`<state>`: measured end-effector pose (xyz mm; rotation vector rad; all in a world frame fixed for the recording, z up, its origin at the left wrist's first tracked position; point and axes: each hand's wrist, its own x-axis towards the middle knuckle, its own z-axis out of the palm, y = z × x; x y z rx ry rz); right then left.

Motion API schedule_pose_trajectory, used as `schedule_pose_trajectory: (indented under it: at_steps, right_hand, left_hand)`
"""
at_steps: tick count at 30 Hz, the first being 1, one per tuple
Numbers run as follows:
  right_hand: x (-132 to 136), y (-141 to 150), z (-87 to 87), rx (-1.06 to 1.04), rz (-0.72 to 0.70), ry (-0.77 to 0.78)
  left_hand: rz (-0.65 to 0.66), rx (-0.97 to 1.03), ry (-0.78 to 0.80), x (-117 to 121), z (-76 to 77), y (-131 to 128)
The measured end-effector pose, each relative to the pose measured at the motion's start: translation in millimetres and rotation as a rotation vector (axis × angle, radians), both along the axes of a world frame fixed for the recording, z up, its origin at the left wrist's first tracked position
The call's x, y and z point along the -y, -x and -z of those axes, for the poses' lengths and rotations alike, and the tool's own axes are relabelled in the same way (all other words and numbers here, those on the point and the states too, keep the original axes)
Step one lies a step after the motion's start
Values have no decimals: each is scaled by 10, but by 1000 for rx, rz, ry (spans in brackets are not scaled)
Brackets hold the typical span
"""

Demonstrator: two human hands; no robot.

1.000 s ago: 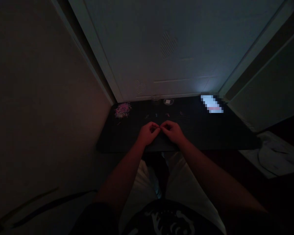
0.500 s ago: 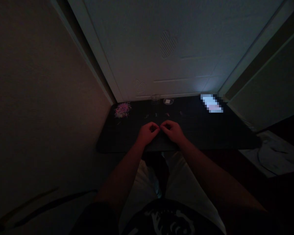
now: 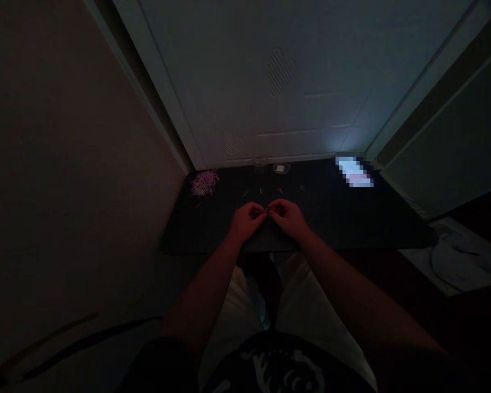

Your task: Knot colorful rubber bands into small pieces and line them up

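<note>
In dim light my left hand [image 3: 246, 219] and my right hand [image 3: 288, 216] meet fingertip to fingertip over the near middle of a low black table [image 3: 352, 224]. Both hands are curled into a pinch, and whatever sits between the fingertips is too small and dark to name. A pile of small pink and pale bits [image 3: 204, 182] lies at the table's far left corner. Several tiny loose pieces [image 3: 280, 190] lie in a row just beyond my hands.
A lit phone screen [image 3: 354, 171] glows at the table's far right. A small clear dish [image 3: 281, 168] stands at the far edge, against a white door [image 3: 270, 82]. A wall runs along the left. Pale cloth [image 3: 458, 262] lies on the floor at right.
My hands have stayed together and shifted very slightly away from me; the fingertips have drawn a little closer. Nothing else moved.
</note>
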<state>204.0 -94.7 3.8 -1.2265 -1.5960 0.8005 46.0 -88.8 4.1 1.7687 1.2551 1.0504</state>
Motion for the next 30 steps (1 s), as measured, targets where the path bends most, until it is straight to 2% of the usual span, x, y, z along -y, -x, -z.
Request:
schedule_pose_trajectory:
  at_steps: [17, 30]
  right_hand:
    - [-16, -8, 49, 74, 8, -67]
    - [-5, -7, 37, 52, -4, -45]
  left_hand:
    - [19, -3, -14, 0, 5, 1]
    - [-8, -10, 5, -1, 17, 8]
